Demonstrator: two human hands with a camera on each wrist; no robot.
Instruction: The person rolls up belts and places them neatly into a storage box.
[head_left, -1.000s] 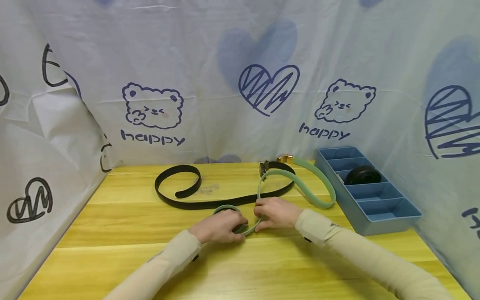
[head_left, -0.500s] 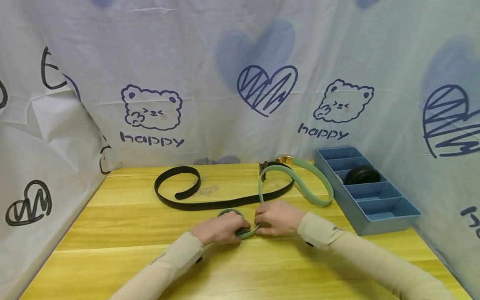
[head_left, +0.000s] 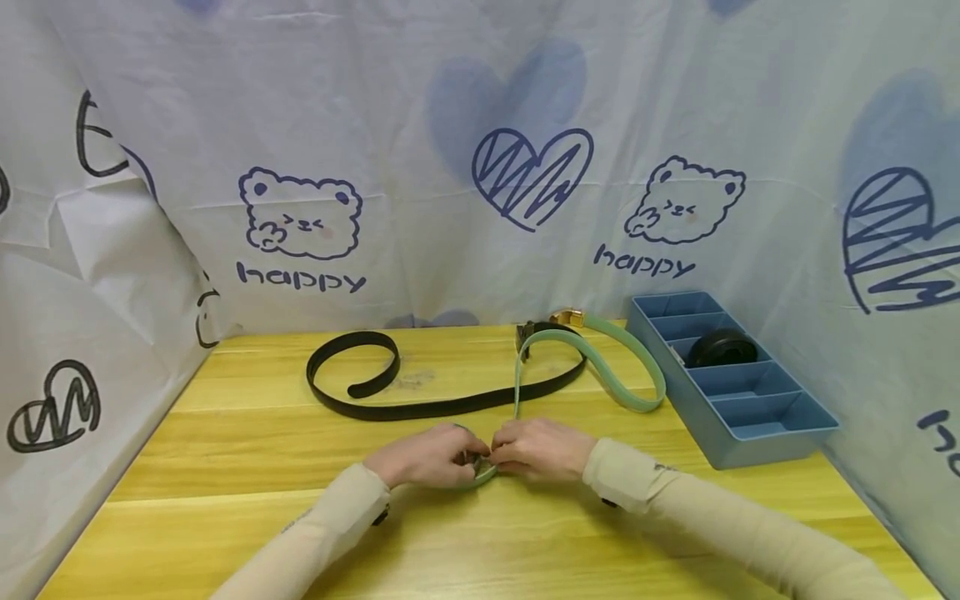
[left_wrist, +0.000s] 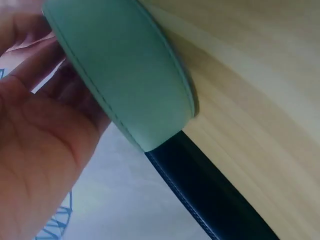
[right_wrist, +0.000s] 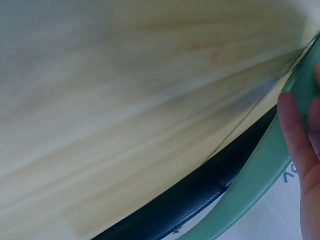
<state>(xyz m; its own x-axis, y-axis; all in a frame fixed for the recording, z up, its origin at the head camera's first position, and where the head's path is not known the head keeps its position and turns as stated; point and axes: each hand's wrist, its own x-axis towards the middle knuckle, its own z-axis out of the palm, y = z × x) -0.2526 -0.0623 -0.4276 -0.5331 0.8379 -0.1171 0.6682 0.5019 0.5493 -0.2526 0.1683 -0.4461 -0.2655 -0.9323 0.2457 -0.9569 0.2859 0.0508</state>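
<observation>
A light green belt [head_left: 611, 379] with a gold buckle [head_left: 567, 317] winds across the table, its near end curled into a small coil. My left hand [head_left: 431, 457] holds that coil, mostly hiding it in the head view; the left wrist view shows its curved green band [left_wrist: 120, 75] against the fingers. Right beside it, my right hand [head_left: 543, 450] pinches the strap where it enters the coil. In the right wrist view, fingers [right_wrist: 295, 132] lie along the green strap. Behind both hands stretches a black belt [head_left: 435, 408], with its buckle [head_left: 523, 340] partly behind the green loop.
A blue-grey divided box [head_left: 757, 454] stands on the right of the table, with a coiled black item [head_left: 722, 348] in one compartment. A white printed cloth [head_left: 420, 167] hangs behind the wooden table [head_left: 187, 483] and along its sides.
Both hands have shifted slightly, and the right hand has come up against the left along the green strap. The coil is more covered now. The black belt and box stay put.
</observation>
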